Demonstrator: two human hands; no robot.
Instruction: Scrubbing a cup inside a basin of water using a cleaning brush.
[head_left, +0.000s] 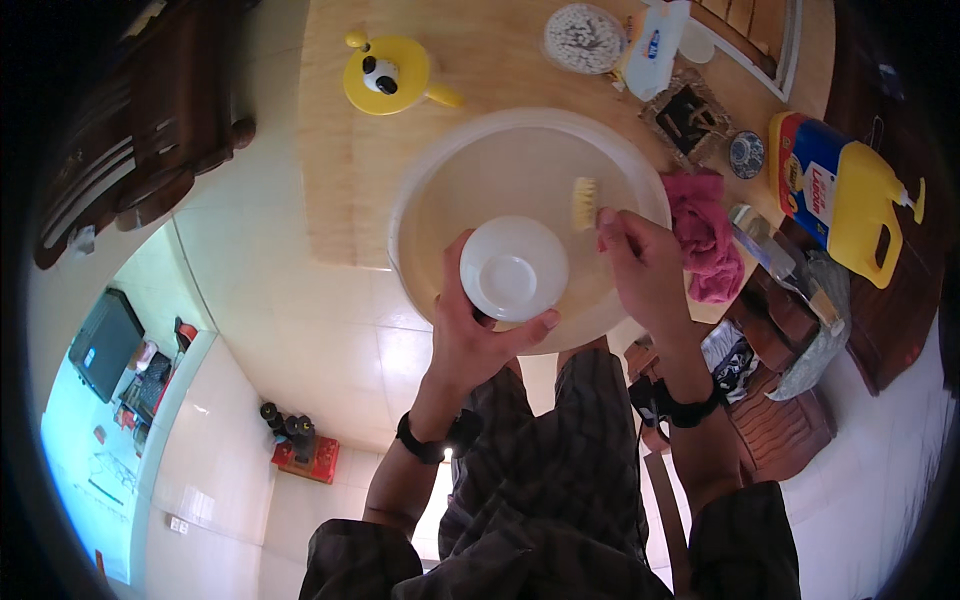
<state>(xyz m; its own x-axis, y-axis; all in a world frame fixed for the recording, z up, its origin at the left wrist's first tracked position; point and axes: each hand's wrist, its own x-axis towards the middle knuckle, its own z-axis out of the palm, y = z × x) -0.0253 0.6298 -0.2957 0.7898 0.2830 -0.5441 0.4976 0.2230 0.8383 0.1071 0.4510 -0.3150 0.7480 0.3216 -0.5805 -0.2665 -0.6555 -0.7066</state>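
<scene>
My left hand (476, 341) grips a small white bowl (546, 244) by its sides, thumb along the near edge. The bowl is bottom up, so its round foot faces me and its inside is hidden. To its right, my right hand (649, 259) pinches a brush with pale yellow bristles (584, 201). The bristles stand apart from the bowl, and the fingers cover most of the handle. Both hands are over a large pale round basin (409, 176). Whether it holds water I cannot tell.
On the wooden table (337, 191) are a yellow dog-face lid (412, 67), cotton swabs (583, 37), a tissue pack (654, 56), a square tray (679, 124) and a blue-patterned cup (746, 154). A pink cloth (701, 225) lies against the basin's right side, near a yellow pump jug (862, 187).
</scene>
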